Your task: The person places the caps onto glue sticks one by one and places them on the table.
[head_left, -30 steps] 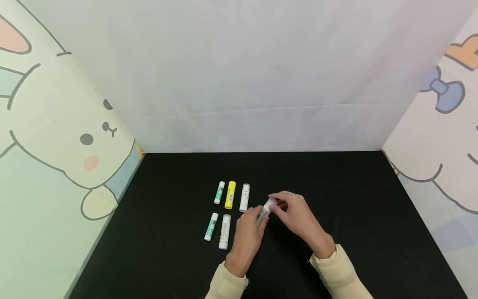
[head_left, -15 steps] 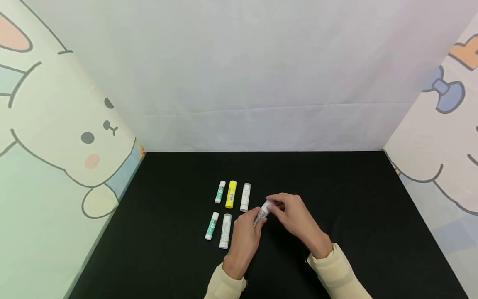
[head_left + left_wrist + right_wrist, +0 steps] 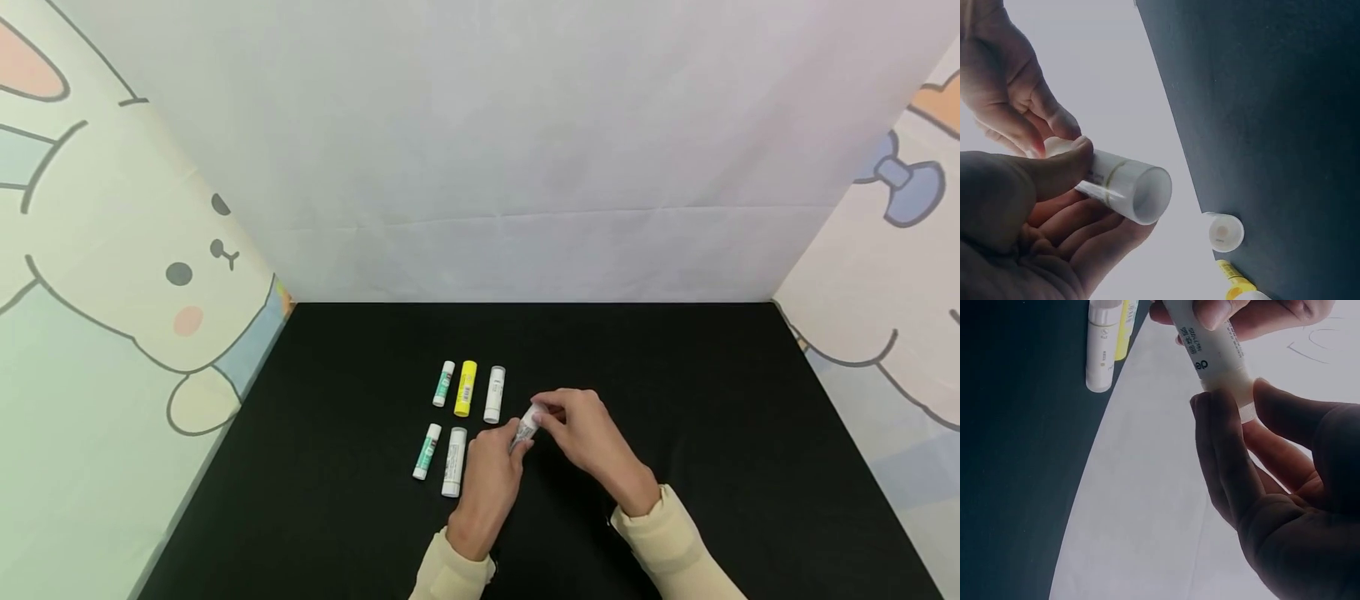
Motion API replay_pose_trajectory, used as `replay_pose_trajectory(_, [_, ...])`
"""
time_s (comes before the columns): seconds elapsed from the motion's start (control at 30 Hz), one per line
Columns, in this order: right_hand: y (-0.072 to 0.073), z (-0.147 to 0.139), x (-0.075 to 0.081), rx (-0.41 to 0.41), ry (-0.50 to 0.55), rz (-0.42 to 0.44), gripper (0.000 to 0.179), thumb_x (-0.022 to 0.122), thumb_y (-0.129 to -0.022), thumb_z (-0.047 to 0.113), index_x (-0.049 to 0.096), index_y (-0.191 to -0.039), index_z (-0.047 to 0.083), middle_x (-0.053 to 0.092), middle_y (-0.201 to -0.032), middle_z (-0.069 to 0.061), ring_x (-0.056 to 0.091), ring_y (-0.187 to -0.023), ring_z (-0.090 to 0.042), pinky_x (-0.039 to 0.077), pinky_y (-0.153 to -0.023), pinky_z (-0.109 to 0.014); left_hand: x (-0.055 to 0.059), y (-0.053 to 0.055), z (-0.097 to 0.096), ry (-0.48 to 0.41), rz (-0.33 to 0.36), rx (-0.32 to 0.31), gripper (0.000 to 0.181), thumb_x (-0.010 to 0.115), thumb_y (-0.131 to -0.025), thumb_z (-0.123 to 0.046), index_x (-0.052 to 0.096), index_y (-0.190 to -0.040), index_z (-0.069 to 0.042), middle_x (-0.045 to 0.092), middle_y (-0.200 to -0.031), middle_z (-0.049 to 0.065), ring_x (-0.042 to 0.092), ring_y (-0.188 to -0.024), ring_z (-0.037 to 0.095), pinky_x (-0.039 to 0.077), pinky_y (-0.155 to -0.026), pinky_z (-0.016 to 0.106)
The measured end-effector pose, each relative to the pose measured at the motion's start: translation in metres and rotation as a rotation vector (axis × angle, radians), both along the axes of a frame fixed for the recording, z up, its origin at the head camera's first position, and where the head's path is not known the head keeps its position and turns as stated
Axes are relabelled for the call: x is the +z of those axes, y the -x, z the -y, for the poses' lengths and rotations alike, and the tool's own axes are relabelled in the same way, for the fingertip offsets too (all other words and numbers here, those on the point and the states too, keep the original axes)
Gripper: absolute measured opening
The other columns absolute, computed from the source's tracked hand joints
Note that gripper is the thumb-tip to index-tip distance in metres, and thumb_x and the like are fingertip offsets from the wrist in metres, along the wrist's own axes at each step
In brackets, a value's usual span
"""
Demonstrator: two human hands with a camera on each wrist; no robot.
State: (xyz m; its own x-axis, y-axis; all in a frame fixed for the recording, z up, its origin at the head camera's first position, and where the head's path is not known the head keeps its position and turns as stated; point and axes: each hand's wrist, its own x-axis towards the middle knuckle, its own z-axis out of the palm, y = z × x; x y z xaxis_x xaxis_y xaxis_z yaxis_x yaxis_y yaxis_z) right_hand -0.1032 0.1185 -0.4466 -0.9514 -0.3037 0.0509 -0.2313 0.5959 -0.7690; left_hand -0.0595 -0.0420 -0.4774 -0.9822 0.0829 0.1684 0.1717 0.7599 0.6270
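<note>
Both hands are on one white glue stick (image 3: 1138, 190), tilted above the black table. My left hand (image 3: 491, 475) grips its lower body, thumb on one side and fingers underneath, as the left wrist view shows. At the other end my right hand (image 3: 588, 429) pinches the translucent cap (image 3: 1235, 390) between thumb and fingers. Dark printing shows on the tube in the right wrist view. To the left of my left hand lies a large white glue stick (image 3: 453, 462), and a second white one (image 3: 494, 394) lies just beyond that hand.
A yellow glue stick (image 3: 465, 388) and a small green-and-white one (image 3: 443, 384) lie in the far row. Another small green-and-white stick (image 3: 427, 452) is in the near row. The black table (image 3: 337, 542) meets a pale cloth wall (image 3: 525, 258) at the back.
Both hands have shifted slightly left with the glue stick between them. My right fingers still sit at its cap end. The loose sticks lie as before.
</note>
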Motion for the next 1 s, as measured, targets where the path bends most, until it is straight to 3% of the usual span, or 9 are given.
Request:
replay_pose_trajectory(0.3, [0.001,0.004,0.002,0.005,-0.001,0.017,0.023,0.077,-0.096,0.003,0.078,-0.118,-0.002,0.078,-0.105,-0.009,0.073,-0.085,-0.014,0.061,-0.073,-0.034,0.001,0.0,-0.001,0.015,0.024,0.044,0.014,0.08,-0.094,-0.008,0.076,-0.106,-0.003,0.076,-0.086,0.011,0.074,-0.077,0.019,0.054,-0.06,0.027])
replay_pose_trajectory(0.63, [0.0,0.007,-0.009,-0.001,0.033,0.006,0.023,0.077,-0.096,0.003,0.077,-0.118,-0.002,0.078,-0.104,-0.007,0.073,-0.085,-0.012,0.059,-0.072,-0.031,0.001,-0.003,0.002,0.018,0.06,0.043,0.018,0.079,-0.095,-0.009,0.076,-0.111,0.0,0.076,-0.089,0.011,0.074,-0.078,0.02,0.054,-0.061,0.029])
replay_pose_trajectory(0.83, [0.001,0.015,-0.014,-0.004,0.021,0.017,0.023,0.077,-0.096,0.004,0.077,-0.119,0.0,0.077,-0.106,-0.007,0.071,-0.086,-0.012,0.059,-0.074,-0.031,0.002,-0.002,0.004,0.013,0.067,0.055,0.007,0.079,-0.095,-0.007,0.074,-0.095,-0.003,0.07,-0.076,0.007,0.065,-0.063,0.014,0.046,-0.053,0.026])
replay_pose_trajectory(1.0, [0.001,0.026,-0.018,0.002,0.008,0.012,0.026,0.078,-0.095,0.002,0.076,-0.12,-0.001,0.074,-0.103,-0.006,0.069,-0.084,-0.011,0.059,-0.072,-0.03,0.004,-0.002,0.007,0.011,0.094,0.084,0.009,0.08,-0.094,-0.005,0.073,-0.088,-0.004,0.065,-0.069,0.003,0.058,-0.058,0.009,0.043,-0.051,0.026])
